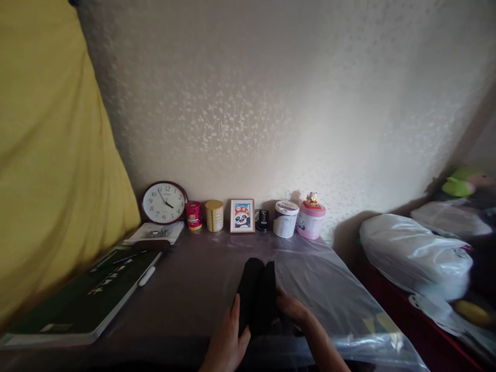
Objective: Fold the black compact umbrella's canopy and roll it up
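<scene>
A long black object in two side-by-side parts (pixel 256 297), too dark to identify, is held over the near middle of the table. My left hand (pixel 229 338) grips its left side, the thumb and fingers around the lower edge. On the right side my right hand (pixel 292 307) holds it, with the fingertips partly hidden behind the black material. Beyond it, against the wall, stand a framed panda picture (pixel 242 216), a small black item (pixel 263 220) and a white and purple tub (pixel 285 219).
The plastic-covered table (pixel 186 289) bears a large green book (pixel 85 294) with a pen, a white marker (pixel 146 276), a clock (pixel 165 202), a red can (pixel 194 216), a yellow can (pixel 214 216) and a pink tub (pixel 310 221). White bags (pixel 418 253) lie right; a yellow curtain (pixel 58 155) hangs left.
</scene>
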A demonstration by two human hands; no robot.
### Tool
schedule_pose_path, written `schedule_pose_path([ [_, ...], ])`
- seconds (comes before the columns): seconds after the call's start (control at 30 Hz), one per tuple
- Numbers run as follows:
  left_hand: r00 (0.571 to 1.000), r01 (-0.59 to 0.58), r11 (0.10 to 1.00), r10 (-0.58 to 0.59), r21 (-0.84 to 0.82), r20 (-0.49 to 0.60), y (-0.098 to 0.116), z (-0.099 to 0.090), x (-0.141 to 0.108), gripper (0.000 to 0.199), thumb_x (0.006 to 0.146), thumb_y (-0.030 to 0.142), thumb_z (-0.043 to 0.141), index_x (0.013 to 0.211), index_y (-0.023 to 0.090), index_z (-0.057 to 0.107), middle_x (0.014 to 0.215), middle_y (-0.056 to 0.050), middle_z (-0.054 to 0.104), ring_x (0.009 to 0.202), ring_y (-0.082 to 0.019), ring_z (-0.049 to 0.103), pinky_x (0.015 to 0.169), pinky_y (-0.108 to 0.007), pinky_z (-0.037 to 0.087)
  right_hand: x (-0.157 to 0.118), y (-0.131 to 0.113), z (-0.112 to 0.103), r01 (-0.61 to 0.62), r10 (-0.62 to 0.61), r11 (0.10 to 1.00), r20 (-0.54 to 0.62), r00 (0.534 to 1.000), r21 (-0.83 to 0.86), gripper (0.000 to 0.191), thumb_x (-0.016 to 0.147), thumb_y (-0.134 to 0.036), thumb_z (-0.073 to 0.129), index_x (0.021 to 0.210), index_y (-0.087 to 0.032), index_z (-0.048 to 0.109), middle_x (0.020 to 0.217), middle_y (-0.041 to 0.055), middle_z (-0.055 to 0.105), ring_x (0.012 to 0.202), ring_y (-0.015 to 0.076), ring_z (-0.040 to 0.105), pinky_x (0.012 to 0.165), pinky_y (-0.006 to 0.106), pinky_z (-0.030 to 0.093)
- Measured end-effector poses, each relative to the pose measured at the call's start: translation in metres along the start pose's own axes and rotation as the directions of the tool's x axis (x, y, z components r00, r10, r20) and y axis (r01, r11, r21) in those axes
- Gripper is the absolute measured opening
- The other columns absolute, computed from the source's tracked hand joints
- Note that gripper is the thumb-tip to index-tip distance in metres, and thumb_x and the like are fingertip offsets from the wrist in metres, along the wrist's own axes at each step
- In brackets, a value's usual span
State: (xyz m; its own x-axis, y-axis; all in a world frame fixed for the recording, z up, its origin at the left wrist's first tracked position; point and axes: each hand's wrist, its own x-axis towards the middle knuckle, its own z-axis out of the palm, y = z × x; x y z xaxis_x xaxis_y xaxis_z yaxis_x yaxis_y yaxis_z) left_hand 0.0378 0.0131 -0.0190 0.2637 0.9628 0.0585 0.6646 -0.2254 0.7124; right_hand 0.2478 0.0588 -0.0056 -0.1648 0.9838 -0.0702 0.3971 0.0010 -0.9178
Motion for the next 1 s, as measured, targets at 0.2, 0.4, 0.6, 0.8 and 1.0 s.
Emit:
schedule_pose_path([
  [0.2,0.998,0.057,0.985,-0.062,0.164,0.027,0.019,-0.004,-0.005,0.067,0.081,0.025,0.034,0.141,0.006,0.01,0.136,-0.02,0.04,0.118,-0.025,0.047,0.092,-0.032,0.04,-0.005,-0.005,-0.022,0.041,-0.08,0.988,-0.268,0.96,-0.146,0.033,0.075,-0.028,0.04,0.094,-0.017,0.064,0.084,0.0043,0.068,0.077,0.0184,0.062,0.07,0.029,0.049],
  [0.4,0.996,0.073,0.979,-0.083,0.19,0.045,0.019,-0.005,-0.005,0.066,0.083,0.025,0.034,0.141,0.007,0.007,0.13,-0.021,0.045,0.103,-0.024,0.058,0.085,-0.031,0.043,-0.002,-0.015,-0.018,0.01,-0.197,0.916,-0.428,0.882,-0.402,0.04,0.081,-0.039,0.033,0.085,-0.016,0.066,0.085,0.0109,0.069,0.081,0.0234,0.062,0.077,0.033,0.045],
  [0.6,0.998,0.057,0.991,-0.058,0.121,0.004,0.013,-0.001,-0.004,0.066,0.082,0.027,0.035,0.141,0.008,0.011,0.126,-0.022,0.047,0.098,-0.026,0.059,0.083,-0.035,0.043,-0.003,-0.017,-0.006,-0.037,-0.119,0.931,-0.399,0.909,-0.362,0.034,0.077,-0.044,0.048,0.088,-0.017,0.065,0.085,0.0108,0.068,0.084,0.0261,0.063,0.071,0.031,0.045],
  [0.8,0.998,0.066,0.995,-0.065,0.078,-0.006,0.013,-0.002,0.0,0.068,0.081,0.027,0.036,0.141,0.007,0.01,0.128,-0.022,0.047,0.102,-0.027,0.057,0.084,-0.035,0.043,0.006,-0.03,-0.002,-0.013,-0.065,0.967,-0.296,0.953,-0.254,0.029,0.074,-0.04,0.052,0.082,-0.015,0.063,0.069,0.0035,0.063,0.067,0.0193,0.059,0.056,0.027,0.043],
  [1.0,0.998,0.051,0.997,-0.052,0.058,0.025,0.018,-0.011,-0.001,0.07,0.078,0.02,0.038,0.14,0.004,0.011,0.138,-0.023,0.035,0.116,-0.026,0.049,0.093,-0.034,0.039,0.03,-0.052,0.023,0.081,-0.092,0.995,-0.214,0.973,-0.056,0.034,0.073,-0.043,0.053,0.09,-0.014,0.063,0.076,0.0029,0.064,0.072,0.0182,0.059,0.058,0.025,0.044],
])
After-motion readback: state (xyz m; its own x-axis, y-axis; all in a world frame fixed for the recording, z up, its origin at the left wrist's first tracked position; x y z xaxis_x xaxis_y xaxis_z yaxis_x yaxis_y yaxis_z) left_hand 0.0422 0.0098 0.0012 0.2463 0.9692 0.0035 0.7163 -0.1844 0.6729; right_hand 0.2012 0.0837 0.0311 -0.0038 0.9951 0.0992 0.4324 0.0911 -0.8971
